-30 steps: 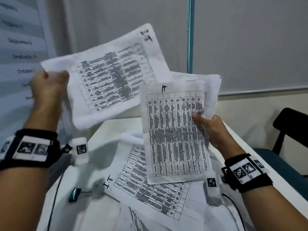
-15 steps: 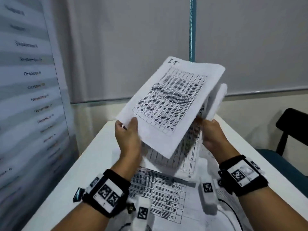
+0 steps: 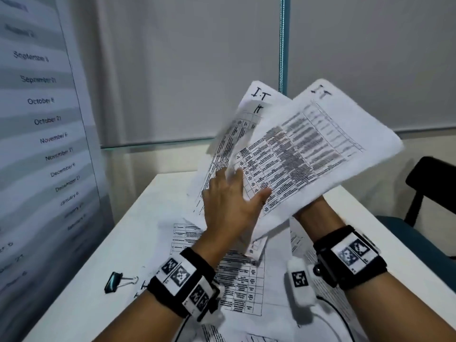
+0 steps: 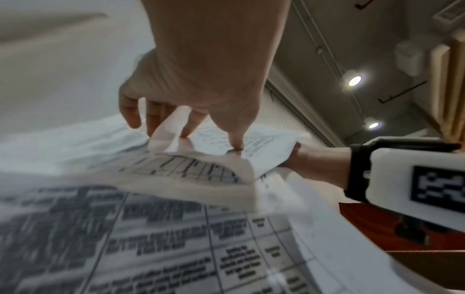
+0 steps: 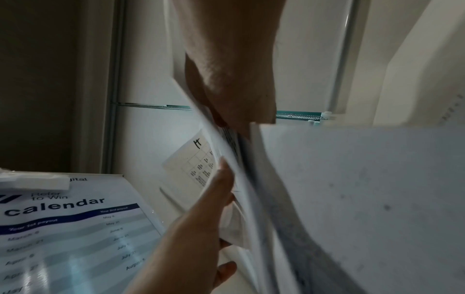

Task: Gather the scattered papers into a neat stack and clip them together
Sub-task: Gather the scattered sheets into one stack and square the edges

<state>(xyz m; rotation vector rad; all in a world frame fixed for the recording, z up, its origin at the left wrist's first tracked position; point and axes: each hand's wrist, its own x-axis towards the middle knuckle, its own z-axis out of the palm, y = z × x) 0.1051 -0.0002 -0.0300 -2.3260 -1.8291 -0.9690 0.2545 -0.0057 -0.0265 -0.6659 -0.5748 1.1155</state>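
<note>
Above the white table (image 3: 138,230) I hold up several printed table sheets, fanned and uneven. The front sheet (image 3: 320,149) is marked "I.T"; another sheet (image 3: 234,137) sticks out behind it to the left. My left hand (image 3: 232,196) pinches the front sheet's lower left, with the thumb on its face and the fingers behind it. My right hand (image 3: 312,209) grips the bundle from below and is mostly hidden by it. In the left wrist view a sheet corner (image 4: 168,127) curls up between my left fingers. More sheets (image 3: 241,275) lie scattered on the table. A black binder clip (image 3: 114,281) lies at the table's left.
A calendar poster (image 3: 44,119) stands along the table's left side. A dark chair (image 3: 429,183) is at the right, beyond the table edge. A glass partition with blinds (image 3: 187,70) rises behind the table. Cables from the wrist cameras trail over the papers near me.
My left hand carried its sheet from the far left over to the bundle in my right hand. The sheets now overlap in a fan, tilted to the right.
</note>
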